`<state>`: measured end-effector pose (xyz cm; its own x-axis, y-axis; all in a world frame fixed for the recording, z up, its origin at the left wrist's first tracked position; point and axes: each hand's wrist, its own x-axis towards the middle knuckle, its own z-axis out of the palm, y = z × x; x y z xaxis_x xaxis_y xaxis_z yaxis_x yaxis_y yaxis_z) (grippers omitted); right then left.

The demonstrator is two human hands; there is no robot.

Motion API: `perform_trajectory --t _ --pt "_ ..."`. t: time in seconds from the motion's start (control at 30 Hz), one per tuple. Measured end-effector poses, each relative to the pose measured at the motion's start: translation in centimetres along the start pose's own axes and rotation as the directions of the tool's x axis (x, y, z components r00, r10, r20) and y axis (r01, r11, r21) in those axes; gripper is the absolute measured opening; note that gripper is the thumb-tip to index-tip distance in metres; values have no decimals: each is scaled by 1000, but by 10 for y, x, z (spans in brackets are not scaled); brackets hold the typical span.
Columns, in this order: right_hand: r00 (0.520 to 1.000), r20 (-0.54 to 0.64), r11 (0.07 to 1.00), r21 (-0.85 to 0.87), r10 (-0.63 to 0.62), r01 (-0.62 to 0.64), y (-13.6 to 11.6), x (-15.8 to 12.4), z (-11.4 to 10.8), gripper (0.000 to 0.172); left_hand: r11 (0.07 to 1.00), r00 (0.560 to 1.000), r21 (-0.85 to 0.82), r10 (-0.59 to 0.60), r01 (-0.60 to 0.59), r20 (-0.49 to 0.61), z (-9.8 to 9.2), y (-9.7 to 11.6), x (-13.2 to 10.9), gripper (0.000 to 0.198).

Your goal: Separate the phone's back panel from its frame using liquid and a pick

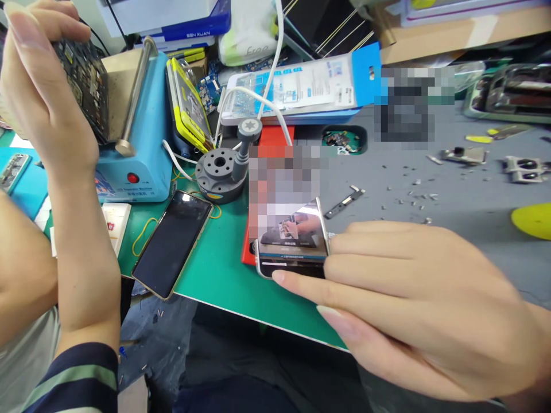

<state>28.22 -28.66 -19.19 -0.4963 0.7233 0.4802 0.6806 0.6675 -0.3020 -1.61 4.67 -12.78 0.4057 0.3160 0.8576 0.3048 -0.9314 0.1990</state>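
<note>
My left hand (43,74) is raised at the upper left, its fingers closed over the edge of an opened phone (88,86) with bare circuit boards showing. That phone is tilted in front of the blue separator machine (148,166); whether it touches the machine I cannot tell. My right hand (413,304) has its index finger stretched to the lower edge of a smartphone (297,258) that shows a video. The thumb is apart and the other fingers lie beside the phone's right edge. A red object (275,136) is behind this phone. Part of its screen is pixelated.
A dark smartphone (172,246) lies on the green mat (215,275). Behind it stand a grey round screwdriver stand (220,172) and a yellow-black case (189,106). Small screws (415,198), metal parts (465,155) and a black strip (344,203) are scattered on the grey mat.
</note>
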Motion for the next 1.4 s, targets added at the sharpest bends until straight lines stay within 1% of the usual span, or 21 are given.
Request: perform_trajectory --t 0.07,0.13,0.23,0.3,0.37,0.5,0.63,0.77,0.83,0.9,0.97,1.0,1.03,1.07,1.13,1.27,1.33,1.4 --pt "999 -36 999 -32 -14 13 -1 -2 -3 29 999 999 14 -41 41 -13 1 4 0 73" --pt "997 -70 996 -90 -21 15 0 -4 -5 24 998 999 31 -47 47 -25 2 4 0 76" --pt "995 -97 990 -139 -15 1 2 -6 -7 19 999 999 13 32 -32 -11 2 0 1 78" --pt "995 -103 990 -138 -11 -3 3 -6 -7 20 998 998 -11 55 -55 -12 3 -1 0 74" --pt "996 -93 993 -122 -5 -6 4 -6 -6 22 999 999 -15 42 -42 -21 2 0 0 72" --pt "997 -71 998 -64 12 -17 5 -4 -3 29 998 998 -1 67 -67 8 1 3 0 74" --pt "997 -74 999 -32 12 -15 6 -2 -1 34 1000 1000 -15 14 -14 -20 2 12 0 72" --pt "998 -59 1000 -31 0 -2 8 -1 1 34 1000 1000 -5 8 -8 -1 2 19 -1 67" --pt "998 -61 1000 -11 -11 10 9 0 3 34 1000 1000 -8 17 -17 -8 1 15 0 66" --pt "997 -70 1000 10 -25 26 10 1 4 30 998 998 -13 60 -60 4 -1 5 0 69" --pt "997 -71 999 20 -29 31 10 3 4 27 993 992 -9 115 -115 47 -2 -3 1 73" --pt "997 -67 999 19 -29 31 10 3 4 26 992 991 -8 129 -129 44 -3 -5 1 73" --pt "997 -65 999 14 -31 32 10 4 4 26 992 991 -7 125 -125 45 -2 -5 1 71" --pt "998 -61 999 6 -31 32 9 3 3 27 994 994 -9 110 -110 17 -2 -4 1 70" --pt "998 -58 999 -12 -30 30 8 2 0 27 998 998 -18 56 -56 -6 0 1 0 66" --pt "994 -109 995 -97 -20 9 6 -4 -6 27 997 998 -48 57 -57 -12 3 6 1 69" --pt "991 -135 991 -137 -19 1 6 -6 -7 24 998 1000 -53 21 -22 -17 4 9 1 66" --pt "991 -137 990 -138 -13 -6 6 -7 -7 25 998 999 -52 -22 21 -28 5 15 1 64"
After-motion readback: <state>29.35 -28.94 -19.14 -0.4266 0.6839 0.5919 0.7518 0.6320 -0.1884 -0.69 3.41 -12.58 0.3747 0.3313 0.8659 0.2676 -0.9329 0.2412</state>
